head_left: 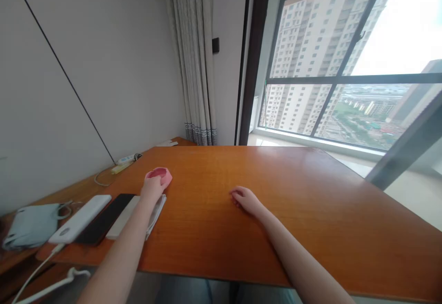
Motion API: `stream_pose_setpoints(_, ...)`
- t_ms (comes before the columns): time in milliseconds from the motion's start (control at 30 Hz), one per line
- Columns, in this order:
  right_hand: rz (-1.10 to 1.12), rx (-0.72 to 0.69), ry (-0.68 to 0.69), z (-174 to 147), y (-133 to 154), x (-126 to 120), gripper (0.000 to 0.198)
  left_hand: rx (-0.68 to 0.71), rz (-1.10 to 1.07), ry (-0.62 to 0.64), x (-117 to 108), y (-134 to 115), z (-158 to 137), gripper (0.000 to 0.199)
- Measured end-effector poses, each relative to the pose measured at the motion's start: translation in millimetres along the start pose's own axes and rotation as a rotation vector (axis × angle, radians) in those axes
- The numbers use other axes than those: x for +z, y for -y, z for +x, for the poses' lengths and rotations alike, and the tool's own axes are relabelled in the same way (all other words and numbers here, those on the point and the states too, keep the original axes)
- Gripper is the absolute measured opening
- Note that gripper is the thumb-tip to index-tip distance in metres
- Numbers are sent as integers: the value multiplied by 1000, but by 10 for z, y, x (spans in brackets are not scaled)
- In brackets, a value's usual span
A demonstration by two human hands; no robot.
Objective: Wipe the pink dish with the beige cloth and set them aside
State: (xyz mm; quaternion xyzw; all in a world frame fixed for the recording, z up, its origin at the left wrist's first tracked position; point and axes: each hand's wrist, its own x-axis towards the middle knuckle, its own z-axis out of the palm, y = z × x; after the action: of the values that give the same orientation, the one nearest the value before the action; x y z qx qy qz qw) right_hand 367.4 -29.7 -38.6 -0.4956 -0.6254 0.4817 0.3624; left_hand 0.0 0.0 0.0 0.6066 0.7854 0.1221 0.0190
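My left hand (pixel 152 189) reaches to the left side of the wooden table (pixel 293 212) and grips a small pink hollow container (pixel 166 178) by its near rim. Its fingertips are partly hidden inside the pink rim. Just under my left forearm lie a stack of folded white paper (pixel 157 214) and a flat pale grey box-like item (pixel 122 219), both partly covered by the arm. My right hand (pixel 246 199) rests on the tabletop near the middle, its fingers loosely bent and apart from the thumb, with nothing visible in it.
Left of the forearm lie a black flat slab (pixel 103 221), a white power bank (pixel 81 219) with a cable, and a pale blue pouch (pixel 32 225). A power strip (pixel 127 159) sits by the wall. A curtain (pixel 196 64) and a window (pixel 321 78) stand beyond.
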Motion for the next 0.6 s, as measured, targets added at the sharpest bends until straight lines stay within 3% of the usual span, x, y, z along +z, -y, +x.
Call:
stream_pose_setpoints(100,66,-16,-31,36,-21,-23,15,78,-32,-12,-19,-57,2,27)
stream_pose_setpoints(200,115,-10,-147,88,-35,-103,16,178,-75,-37,-78,-266,-100,23)
stream_pose_setpoints(400,172,-42,-396,149,-62,-284,25,508,-266,55,-46,-1060,-599,21)
stream_pose_setpoints(500,95,-95,-409,134,-43,-307,37,686,-377,110,47,-1446,-844,18)
stream_pose_setpoints(600,31,-130,-354,108,-7,-303,43,780,-383,158,134,-1703,-1000,16)
